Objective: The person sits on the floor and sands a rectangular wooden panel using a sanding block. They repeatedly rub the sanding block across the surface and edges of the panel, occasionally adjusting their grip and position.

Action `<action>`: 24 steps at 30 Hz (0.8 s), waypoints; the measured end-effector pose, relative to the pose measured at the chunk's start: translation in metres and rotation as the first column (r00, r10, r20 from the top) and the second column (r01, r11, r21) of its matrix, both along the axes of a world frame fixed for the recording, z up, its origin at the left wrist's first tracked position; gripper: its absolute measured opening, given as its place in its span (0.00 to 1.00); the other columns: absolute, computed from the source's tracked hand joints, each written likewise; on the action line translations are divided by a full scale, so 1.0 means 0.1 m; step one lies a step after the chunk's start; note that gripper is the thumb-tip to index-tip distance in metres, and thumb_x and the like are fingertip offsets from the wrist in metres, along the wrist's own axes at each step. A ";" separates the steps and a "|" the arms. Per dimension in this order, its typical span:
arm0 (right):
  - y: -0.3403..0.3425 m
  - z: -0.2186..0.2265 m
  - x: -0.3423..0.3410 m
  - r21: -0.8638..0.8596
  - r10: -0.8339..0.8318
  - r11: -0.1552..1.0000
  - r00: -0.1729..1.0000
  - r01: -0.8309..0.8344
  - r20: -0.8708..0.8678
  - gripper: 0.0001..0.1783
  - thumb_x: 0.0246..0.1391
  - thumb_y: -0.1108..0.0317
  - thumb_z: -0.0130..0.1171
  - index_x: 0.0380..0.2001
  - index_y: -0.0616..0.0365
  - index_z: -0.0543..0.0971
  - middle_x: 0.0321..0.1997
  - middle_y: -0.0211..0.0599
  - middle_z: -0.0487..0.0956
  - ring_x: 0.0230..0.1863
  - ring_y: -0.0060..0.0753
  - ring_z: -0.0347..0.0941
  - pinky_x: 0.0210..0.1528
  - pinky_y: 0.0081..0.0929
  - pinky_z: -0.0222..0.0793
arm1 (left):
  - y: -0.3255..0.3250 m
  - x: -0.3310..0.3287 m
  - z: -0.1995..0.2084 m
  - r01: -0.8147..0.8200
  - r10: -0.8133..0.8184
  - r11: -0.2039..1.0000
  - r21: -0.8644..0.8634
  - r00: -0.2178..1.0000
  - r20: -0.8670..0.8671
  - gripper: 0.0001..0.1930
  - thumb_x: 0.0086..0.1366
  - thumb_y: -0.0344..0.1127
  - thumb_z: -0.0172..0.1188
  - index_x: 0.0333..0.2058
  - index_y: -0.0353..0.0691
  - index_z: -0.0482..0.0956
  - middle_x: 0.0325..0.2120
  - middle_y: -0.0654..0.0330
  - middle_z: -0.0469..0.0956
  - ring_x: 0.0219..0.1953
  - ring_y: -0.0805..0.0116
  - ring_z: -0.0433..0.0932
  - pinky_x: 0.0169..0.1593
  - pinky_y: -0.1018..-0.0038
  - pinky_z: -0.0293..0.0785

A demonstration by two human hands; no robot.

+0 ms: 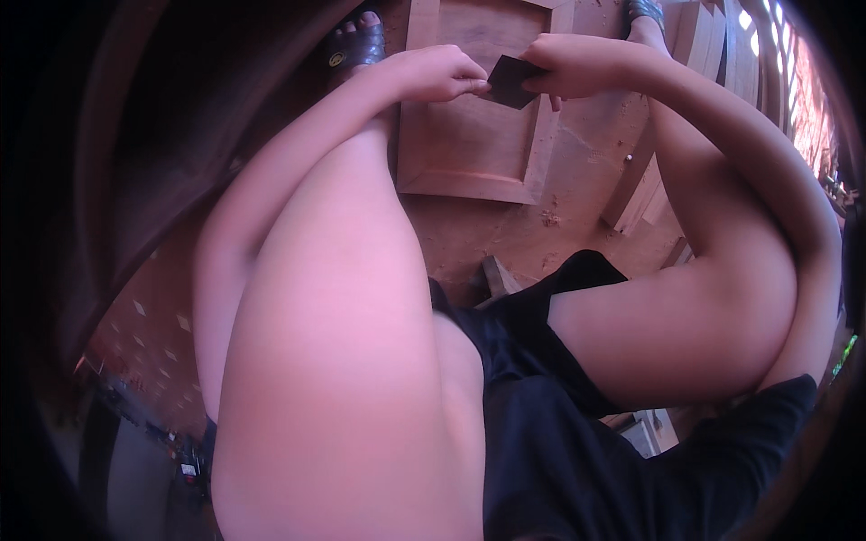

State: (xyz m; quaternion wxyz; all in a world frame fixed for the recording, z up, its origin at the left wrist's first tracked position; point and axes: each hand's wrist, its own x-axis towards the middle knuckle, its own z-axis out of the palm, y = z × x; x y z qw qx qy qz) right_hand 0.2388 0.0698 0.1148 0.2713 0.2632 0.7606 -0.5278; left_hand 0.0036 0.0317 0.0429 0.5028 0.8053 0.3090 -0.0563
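While the person squatted, left hand (439,74) and right hand (577,65) each pinched shut on a dark sandpaper square (511,81) above the wooden panel (469,135).

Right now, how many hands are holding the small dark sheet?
2. The left hand pinches the left corner of the dark sheet; the right hand grips its right edge, above the wooden panel.

Reddish wooden boards (577,207) are covering the floor, scattered with sawdust. Stacked planks (713,45) are lying at upper right, daylight is glowing through a lattice (767,36), and dark shadow is filling the left.
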 end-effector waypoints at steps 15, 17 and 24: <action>-0.10 0.30 0.47 0.086 -0.688 0.681 0.675 0.728 -0.266 0.13 0.64 0.70 0.57 0.48 0.66 0.80 0.39 0.40 0.86 0.35 0.29 0.83 0.39 0.28 0.80 | 0.21 -0.16 0.01 -0.436 0.415 0.899 0.046 0.880 0.232 0.21 0.63 0.23 0.52 0.53 0.40 0.83 0.44 0.57 0.87 0.48 0.68 0.85 0.54 0.72 0.80; -0.15 0.25 0.37 0.204 -0.721 0.605 0.638 0.769 -0.268 0.11 0.62 0.74 0.57 0.45 0.65 0.82 0.33 0.38 0.86 0.30 0.26 0.83 0.37 0.30 0.80 | 0.24 -0.10 -0.12 -0.465 0.441 0.883 0.060 0.867 0.232 0.23 0.62 0.22 0.51 0.55 0.40 0.82 0.45 0.56 0.86 0.49 0.67 0.84 0.55 0.72 0.80; -0.06 -0.16 0.10 0.549 -0.416 0.590 0.806 0.592 -0.421 0.12 0.56 0.64 0.61 0.32 0.63 0.83 0.28 0.56 0.82 0.30 0.57 0.80 0.36 0.46 0.75 | 0.30 -0.18 0.04 -0.536 0.556 0.817 0.212 0.830 -0.043 0.26 0.68 0.33 0.58 0.64 0.38 0.72 0.55 0.50 0.81 0.55 0.58 0.82 0.56 0.65 0.79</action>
